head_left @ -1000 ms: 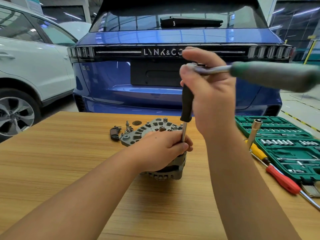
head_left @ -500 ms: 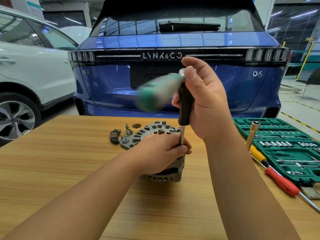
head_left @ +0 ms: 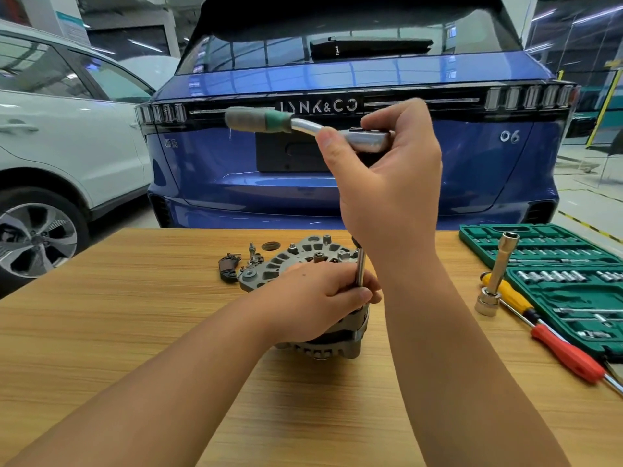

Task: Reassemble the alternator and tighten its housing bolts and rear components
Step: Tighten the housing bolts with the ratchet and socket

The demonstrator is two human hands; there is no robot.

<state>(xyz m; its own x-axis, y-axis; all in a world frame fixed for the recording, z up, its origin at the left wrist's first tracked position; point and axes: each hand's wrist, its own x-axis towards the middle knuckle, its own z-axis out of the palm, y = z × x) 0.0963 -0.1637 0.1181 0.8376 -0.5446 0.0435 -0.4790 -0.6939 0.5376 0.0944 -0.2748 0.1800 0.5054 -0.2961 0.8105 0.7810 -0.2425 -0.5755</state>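
Observation:
The grey alternator (head_left: pixel 340 335) stands on the wooden table (head_left: pixel 135 315), mostly covered by my left hand (head_left: pixel 317 294). That hand grips its top and pinches the lower end of a long steel extension bar (head_left: pixel 361 269) that rises straight up from the housing edge. My right hand (head_left: pixel 391 183) holds the ratchet (head_left: pixel 303 126) by its head at the top of the bar, with the green and grey handle pointing left. Behind the alternator lies a grey finned rear cover (head_left: pixel 286 261).
Small loose parts and a black piece (head_left: pixel 229 267) lie left of the rear cover. A green socket case (head_left: pixel 573 281) sits open at the right, with a long socket (head_left: pixel 499 274), a yellow screwdriver (head_left: pixel 509 291) and a red screwdriver (head_left: pixel 569 355) beside it. A blue car (head_left: pixel 337 183) stands behind the table.
The ratchet handle has swung round from pointing right to pointing left. My left hand stays on the alternator and the bar.

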